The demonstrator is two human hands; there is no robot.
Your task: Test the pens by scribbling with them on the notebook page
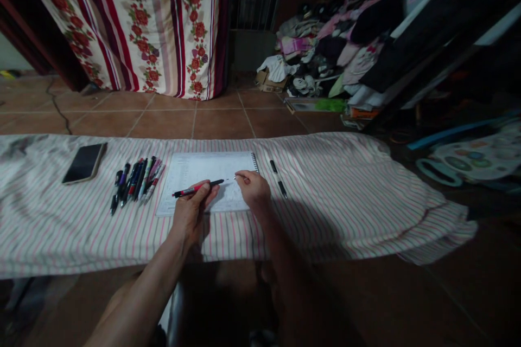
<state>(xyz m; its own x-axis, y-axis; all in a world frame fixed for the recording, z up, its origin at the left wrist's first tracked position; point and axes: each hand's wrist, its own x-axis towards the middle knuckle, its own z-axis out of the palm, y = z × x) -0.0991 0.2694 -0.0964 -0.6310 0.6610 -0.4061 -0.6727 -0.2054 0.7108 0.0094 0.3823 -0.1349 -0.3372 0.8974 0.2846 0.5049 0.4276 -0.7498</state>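
Note:
My left hand [194, 203] is closed around a red and black pen [189, 192], held almost level with its dark end to the right. Just past that end, my right hand [256, 191] has thumb and fingertips pinched together; a tiny pale bit shows at them, too small to name. Both hands are above a spiral notebook [203, 161] opened to a page with faint markings. To the right of the notebook lies a black and white pen [279, 179]. Several assorted pens [140, 180] lie side by side left of the notebook.
A dark-screened phone [84, 163] rests at the left on the striped cloth [345, 200] covering the table. Beyond are a tiled floor [220, 122], a flowered curtain [163, 27] and a heap of clothes [325, 38]. Wrinkles run through the cloth.

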